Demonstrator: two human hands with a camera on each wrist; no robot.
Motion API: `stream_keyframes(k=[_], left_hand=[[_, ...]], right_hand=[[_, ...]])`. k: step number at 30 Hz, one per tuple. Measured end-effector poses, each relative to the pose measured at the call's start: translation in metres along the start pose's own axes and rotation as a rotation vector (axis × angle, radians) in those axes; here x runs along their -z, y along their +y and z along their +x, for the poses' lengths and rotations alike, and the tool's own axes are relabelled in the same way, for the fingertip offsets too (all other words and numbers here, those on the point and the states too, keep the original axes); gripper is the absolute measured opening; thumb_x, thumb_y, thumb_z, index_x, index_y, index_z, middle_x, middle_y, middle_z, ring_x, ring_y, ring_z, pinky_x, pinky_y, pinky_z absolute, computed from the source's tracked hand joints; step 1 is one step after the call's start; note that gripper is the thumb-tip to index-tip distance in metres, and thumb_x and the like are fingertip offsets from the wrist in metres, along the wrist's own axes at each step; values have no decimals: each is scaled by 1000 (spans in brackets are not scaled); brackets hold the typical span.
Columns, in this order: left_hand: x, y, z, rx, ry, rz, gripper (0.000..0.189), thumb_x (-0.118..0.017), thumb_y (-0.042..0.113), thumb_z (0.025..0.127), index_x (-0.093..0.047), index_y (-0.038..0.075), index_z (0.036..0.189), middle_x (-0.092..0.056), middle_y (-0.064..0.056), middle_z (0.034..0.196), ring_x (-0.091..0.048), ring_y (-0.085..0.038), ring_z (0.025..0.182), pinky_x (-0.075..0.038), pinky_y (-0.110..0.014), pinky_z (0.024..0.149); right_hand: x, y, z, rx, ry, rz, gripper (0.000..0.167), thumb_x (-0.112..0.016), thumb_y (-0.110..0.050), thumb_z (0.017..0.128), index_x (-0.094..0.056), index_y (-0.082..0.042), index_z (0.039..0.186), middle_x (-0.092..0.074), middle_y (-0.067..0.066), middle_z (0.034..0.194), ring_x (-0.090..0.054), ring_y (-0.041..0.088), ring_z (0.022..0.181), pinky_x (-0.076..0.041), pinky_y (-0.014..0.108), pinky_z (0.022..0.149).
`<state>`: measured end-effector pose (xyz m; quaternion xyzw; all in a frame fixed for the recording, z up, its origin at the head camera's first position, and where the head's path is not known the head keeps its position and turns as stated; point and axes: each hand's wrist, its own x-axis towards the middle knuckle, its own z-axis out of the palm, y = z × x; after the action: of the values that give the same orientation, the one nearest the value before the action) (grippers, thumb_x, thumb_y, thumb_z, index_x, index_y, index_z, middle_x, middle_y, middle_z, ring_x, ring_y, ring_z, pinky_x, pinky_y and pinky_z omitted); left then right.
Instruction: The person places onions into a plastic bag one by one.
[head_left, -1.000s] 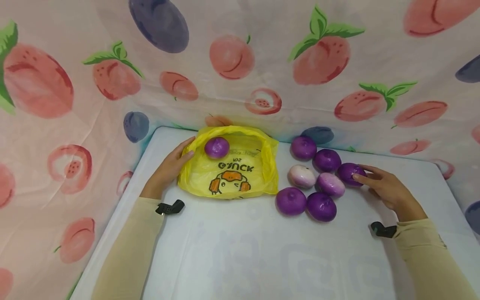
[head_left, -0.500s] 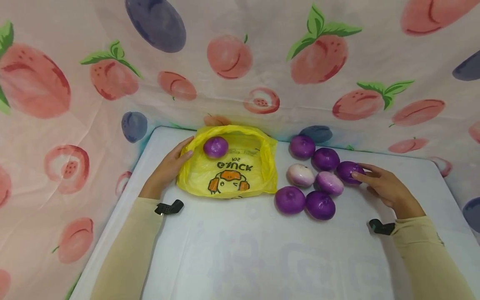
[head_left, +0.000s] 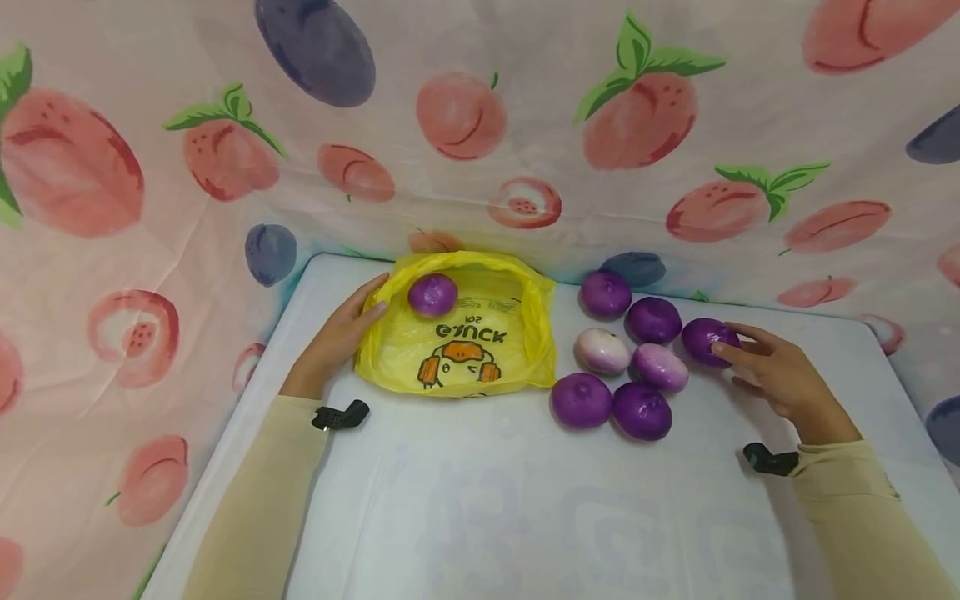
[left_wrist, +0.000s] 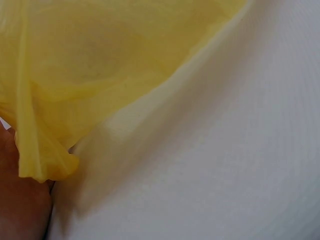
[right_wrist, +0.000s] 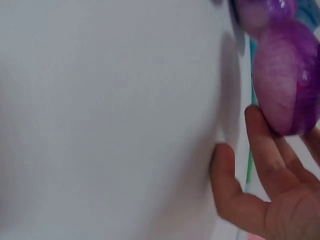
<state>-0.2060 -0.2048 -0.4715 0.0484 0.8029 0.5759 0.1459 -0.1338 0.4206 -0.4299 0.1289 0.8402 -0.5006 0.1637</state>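
Observation:
My right hand [head_left: 787, 379] holds a purple onion [head_left: 705, 340] between thumb and fingers at the right end of a group of onions. The right wrist view shows that onion [right_wrist: 287, 77] from close by, with the fingers under and beside it. At the left, my left hand [head_left: 336, 337] grips the side edge of a yellow plastic bag [head_left: 405, 367], whose mouth is spread. A purple onion [head_left: 432, 295] lies inside the bag. Only a bit of the left hand [left_wrist: 22, 210] shows beside the bag's folded plastic in the left wrist view.
Between bag and right hand lie several more onions: purple ones [head_left: 581, 401] and two paler ones, one whitish [head_left: 602, 351], one pink-purple [head_left: 660, 367]. All rest on a white table [head_left: 525, 492]. A fruit-printed cloth [head_left: 480, 192] hangs behind and at the left.
The right hand has shifted slightly to the right with its onion, widening the gap to the neighbouring onions. The left hand and bag stay as they were.

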Motion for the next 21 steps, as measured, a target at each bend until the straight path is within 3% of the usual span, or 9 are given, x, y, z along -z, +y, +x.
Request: stream_keyframes(k=[3, 5, 8, 10, 13, 16, 19, 21], left_hand=[[0, -1, 2, -12, 0, -6, 59, -50, 47, 106, -28, 43, 160, -21, 8, 171, -13, -22, 160, -11, -52, 130], [-1, -2, 3, -14, 0, -8, 58, -50, 44, 107, -28, 42, 160, -21, 8, 171, -13, -22, 160, -11, -52, 130], [-1, -3, 4, -5, -3, -7, 58, -49, 42, 107, -26, 41, 161, -20, 7, 171, -12, -23, 160, -10, -52, 130], [0, -3, 4, 4, -3, -5, 58, -49, 42, 108, -26, 41, 161, -20, 7, 171, -12, -23, 160, -10, -52, 130], [0, 0, 1, 7, -5, -3, 58, -48, 39, 108, -25, 38, 162, -20, 4, 171, -11, -24, 160, -10, -52, 130], [-2, 14, -6, 14, -11, 2, 58, -47, 35, 109, -25, 34, 163, -20, 2, 172, -12, -25, 160, -10, -52, 130], [-3, 27, -13, 18, -21, 12, 58, -46, 32, 110, -24, 30, 164, -19, -1, 172, -11, -28, 160, -10, -54, 129], [-3, 29, -14, 25, -22, 13, 58, -46, 31, 110, -24, 28, 164, -19, -2, 172, -11, -28, 160, -10, -54, 130]], right_hand=[[-3, -5, -4, -18, 22, 108, 86, -67, -42, 98, -20, -11, 164, -12, 26, 166, -53, -11, 98, -62, 32, 87], [-6, -8, -8, -13, 46, 181, 87, -70, -38, 96, -22, -11, 163, -24, 23, 160, -56, -8, 98, -62, 34, 84], [-11, -13, -16, 25, 76, 306, 83, -74, -29, 95, -28, -10, 162, -45, 8, 138, -64, -4, 95, -63, 31, 77], [-15, -19, -22, 60, 93, 379, 78, -74, -24, 95, -33, -11, 159, -50, -3, 122, -67, -2, 92, -64, 30, 74], [-23, -33, -31, 115, 105, 459, 69, -74, -18, 95, -40, -13, 155, -53, -4, 117, -70, 2, 91, -63, 28, 72], [-36, -49, -39, 164, 93, 507, 61, -72, -14, 96, -44, -13, 150, -51, 1, 119, -70, 3, 92, -63, 29, 73], [-52, -63, -45, 208, 66, 517, 58, -71, -11, 96, -45, -12, 148, -47, 4, 121, -69, 5, 94, -63, 30, 76], [-63, -70, -47, 231, 42, 512, 56, -70, -10, 97, -45, -12, 147, -46, 7, 122, -68, 6, 96, -63, 31, 78]])
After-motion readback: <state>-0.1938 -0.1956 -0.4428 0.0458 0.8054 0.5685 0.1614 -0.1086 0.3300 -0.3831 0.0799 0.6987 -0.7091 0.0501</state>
